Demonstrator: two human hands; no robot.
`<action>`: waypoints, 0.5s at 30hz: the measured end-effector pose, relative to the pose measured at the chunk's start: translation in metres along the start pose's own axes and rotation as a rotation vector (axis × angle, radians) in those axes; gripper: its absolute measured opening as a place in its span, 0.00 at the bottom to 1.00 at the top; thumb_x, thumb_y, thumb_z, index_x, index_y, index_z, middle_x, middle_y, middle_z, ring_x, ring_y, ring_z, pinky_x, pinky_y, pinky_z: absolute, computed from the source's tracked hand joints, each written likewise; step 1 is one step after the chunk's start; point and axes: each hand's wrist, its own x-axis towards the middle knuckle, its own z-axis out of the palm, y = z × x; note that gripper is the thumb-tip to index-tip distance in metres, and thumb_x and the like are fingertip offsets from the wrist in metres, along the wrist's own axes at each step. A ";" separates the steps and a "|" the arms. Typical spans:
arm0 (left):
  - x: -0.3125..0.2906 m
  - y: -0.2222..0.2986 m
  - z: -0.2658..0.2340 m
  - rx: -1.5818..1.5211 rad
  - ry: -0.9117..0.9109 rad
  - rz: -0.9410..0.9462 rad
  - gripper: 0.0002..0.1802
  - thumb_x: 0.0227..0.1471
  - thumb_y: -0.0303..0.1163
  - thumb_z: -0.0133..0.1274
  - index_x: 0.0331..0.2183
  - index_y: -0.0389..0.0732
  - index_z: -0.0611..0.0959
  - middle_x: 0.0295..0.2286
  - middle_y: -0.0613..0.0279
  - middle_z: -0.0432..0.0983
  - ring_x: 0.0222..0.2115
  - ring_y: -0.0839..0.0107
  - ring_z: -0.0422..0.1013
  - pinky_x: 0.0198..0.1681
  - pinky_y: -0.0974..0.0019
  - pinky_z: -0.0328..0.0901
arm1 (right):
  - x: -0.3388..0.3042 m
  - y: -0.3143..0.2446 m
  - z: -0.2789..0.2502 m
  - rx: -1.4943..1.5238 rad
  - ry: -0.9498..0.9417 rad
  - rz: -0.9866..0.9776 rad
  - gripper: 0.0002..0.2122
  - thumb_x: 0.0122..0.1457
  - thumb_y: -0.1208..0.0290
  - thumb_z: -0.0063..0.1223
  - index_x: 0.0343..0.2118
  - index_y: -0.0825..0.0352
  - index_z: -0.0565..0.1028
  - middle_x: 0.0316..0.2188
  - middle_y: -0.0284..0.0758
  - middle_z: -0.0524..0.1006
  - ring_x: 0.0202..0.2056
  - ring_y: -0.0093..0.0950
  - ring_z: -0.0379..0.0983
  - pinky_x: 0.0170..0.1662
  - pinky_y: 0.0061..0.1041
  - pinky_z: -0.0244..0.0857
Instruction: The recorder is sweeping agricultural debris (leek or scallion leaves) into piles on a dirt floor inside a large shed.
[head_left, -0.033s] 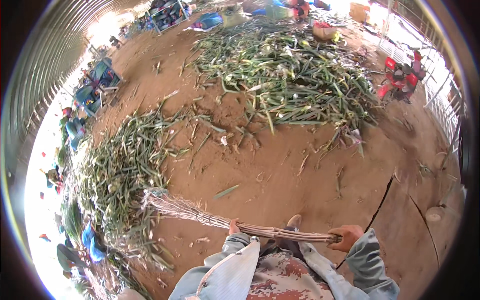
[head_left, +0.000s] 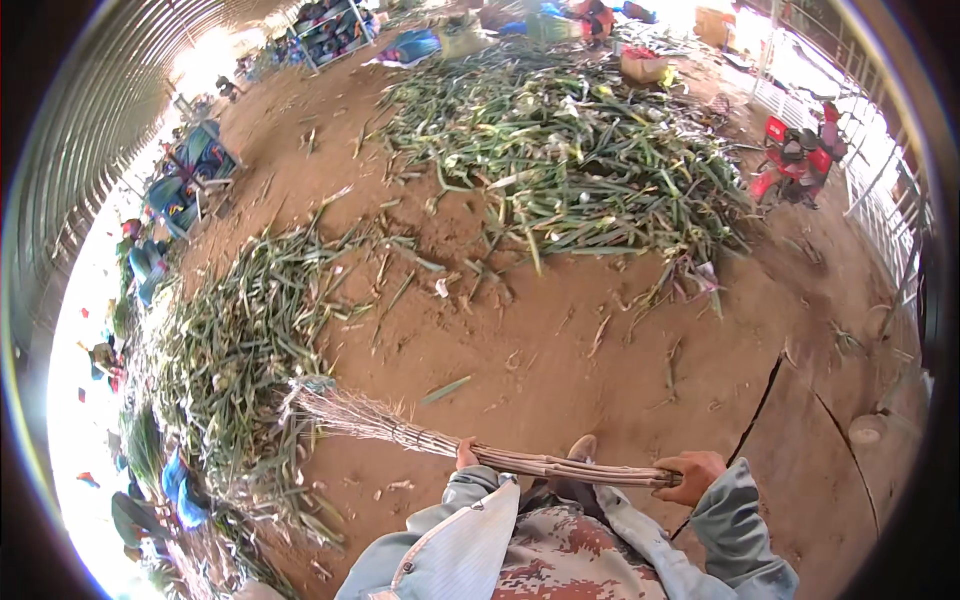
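A long twig broom (head_left: pixel 540 462) lies across in front of me, its bundled-stick handle to the right and its bristles to the left. My left hand (head_left: pixel 467 454) is closed round the handle near where the bristles begin. Close to the handle's right end, my right hand (head_left: pixel 692 477) is wrapped round the sticks. The bristle tips reach the right edge of a heap of green leafy stalks (head_left: pixel 235 350) on the left; I cannot tell whether they touch it. One loose green leaf (head_left: pixel 446 390) lies on the dirt beyond the broom.
A larger heap of green stalks (head_left: pixel 600 170) spreads across the far middle. At far right stands a red machine (head_left: pixel 797 160) beside a white railing (head_left: pixel 875 225). Filled sacks (head_left: pixel 205 155) line the far left. Cracks (head_left: pixel 760 405) run through the ground at right.
The ground and heaps sit very slightly further left in the view. Both hands keep the same hold on the broom.
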 end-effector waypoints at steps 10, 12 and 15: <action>0.038 -0.056 0.274 0.088 -0.226 -0.219 0.19 0.50 0.44 0.50 0.27 0.35 0.79 0.23 0.47 0.78 0.24 0.49 0.75 0.34 0.48 0.73 | 0.032 0.108 -0.142 0.056 0.138 0.152 0.22 0.49 0.56 0.66 0.48 0.57 0.81 0.34 0.40 0.82 0.37 0.41 0.79 0.41 0.37 0.73; 0.040 -0.065 0.342 0.119 -0.256 -0.250 0.19 0.50 0.44 0.50 0.26 0.36 0.79 0.23 0.48 0.78 0.23 0.50 0.75 0.33 0.49 0.73 | 0.040 0.127 -0.162 0.088 0.184 0.235 0.21 0.49 0.57 0.66 0.46 0.58 0.82 0.33 0.40 0.82 0.36 0.41 0.79 0.40 0.37 0.73; 0.063 -0.074 0.433 0.282 -0.378 -0.354 0.19 0.51 0.43 0.51 0.34 0.35 0.81 0.24 0.52 0.79 0.24 0.55 0.77 0.33 0.56 0.74 | 0.061 0.146 -0.203 0.161 0.237 0.335 0.19 0.49 0.59 0.66 0.43 0.60 0.82 0.29 0.41 0.81 0.32 0.41 0.79 0.38 0.38 0.72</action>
